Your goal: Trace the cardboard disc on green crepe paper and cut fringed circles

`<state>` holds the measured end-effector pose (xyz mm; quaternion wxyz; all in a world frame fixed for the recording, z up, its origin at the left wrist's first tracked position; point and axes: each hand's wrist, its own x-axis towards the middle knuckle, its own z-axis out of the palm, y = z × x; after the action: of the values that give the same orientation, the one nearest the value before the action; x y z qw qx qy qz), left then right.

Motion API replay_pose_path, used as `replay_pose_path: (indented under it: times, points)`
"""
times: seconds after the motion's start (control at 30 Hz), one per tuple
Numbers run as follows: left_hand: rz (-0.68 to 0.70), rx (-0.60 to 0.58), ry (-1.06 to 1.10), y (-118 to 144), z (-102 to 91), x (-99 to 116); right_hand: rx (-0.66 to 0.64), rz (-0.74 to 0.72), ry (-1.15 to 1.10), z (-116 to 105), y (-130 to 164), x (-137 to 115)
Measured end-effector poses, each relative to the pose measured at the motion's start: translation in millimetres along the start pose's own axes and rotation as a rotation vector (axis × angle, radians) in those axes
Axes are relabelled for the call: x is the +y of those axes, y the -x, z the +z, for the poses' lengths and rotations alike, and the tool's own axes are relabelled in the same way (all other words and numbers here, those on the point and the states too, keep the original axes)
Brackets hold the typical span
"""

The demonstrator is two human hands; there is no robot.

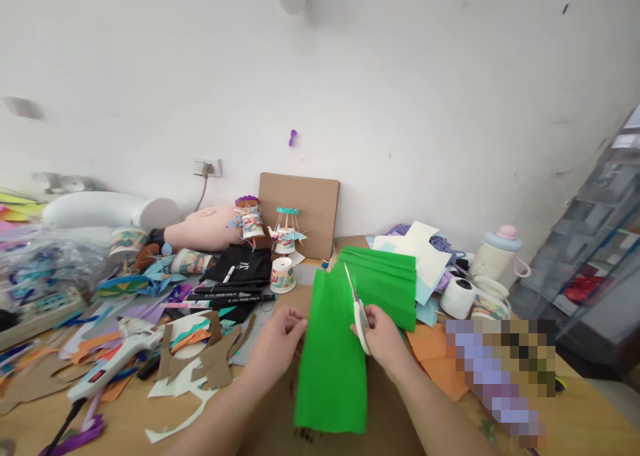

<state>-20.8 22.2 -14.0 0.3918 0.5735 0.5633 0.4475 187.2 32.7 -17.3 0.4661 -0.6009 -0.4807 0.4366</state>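
Observation:
A strip of bright green sheet (pixel 333 369), either crepe paper or cloth, stands out between my hands. My left hand (pixel 274 346) is closed in a pinch at its left edge, fingertips partly hidden. In my right hand (pixel 383 339) is a pair of scissors (pixel 362 326) with white handles, held at the strip's right edge. The blades point up and away over the green, and I cannot tell whether they are parted. Just behind lies a folded, layered green sheet (pixel 387 286). Brown cardboard (pixel 300 299) shows beneath.
Paper scraps (pixel 193 349), a glue gun (pixel 117 359) and black markers (pixel 235 295) crowd the left. Decorated paper cups (pixel 283 276) stand behind, near a cardboard panel (pixel 300 209) against the wall. On the right are orange sheets (pixel 435 356), a thread spool (pixel 457 298) and a bottle (pixel 495 256).

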Motion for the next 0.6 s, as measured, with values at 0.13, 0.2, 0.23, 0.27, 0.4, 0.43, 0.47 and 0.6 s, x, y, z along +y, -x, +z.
replay_pose_path:
  times: [0.13,0.2,0.23,0.27,0.4,0.43,0.47,0.6]
  points:
    - [0.055,-0.022,-0.158,-5.5,-1.4,8.3,0.004,-0.006,0.16,-26.8,-6.8,-5.5]
    - [0.09,-0.103,-0.212,-8.5,2.6,7.5,0.019,-0.001,0.217,-38.1,-10.3,-4.4]
    - [0.12,-0.159,-0.262,-10.5,5.3,5.5,0.025,0.0,0.236,-42.1,-12.2,-2.7]
    - [0.152,-0.219,-0.32,-12.7,8.2,2.6,0.032,0.001,0.248,-44.9,-14.3,-0.4]
    - [0.237,-0.382,-0.453,-20.7,14.0,-12.4,0.05,-0.001,0.249,-45.7,-23.0,11.9]
    - [0.244,-0.392,-0.455,-20.9,13.0,-15.5,0.054,-0.002,0.241,-43.9,-24.8,15.1]
    - [0.253,-0.398,-0.457,-20.1,11.0,-18.1,0.058,-0.003,0.23,-41.3,-26.2,18.3]
    - [0.266,-0.388,-0.49,-10.0,-2.9,-24.8,0.048,-0.011,0.175,-25.0,-26.6,28.9]
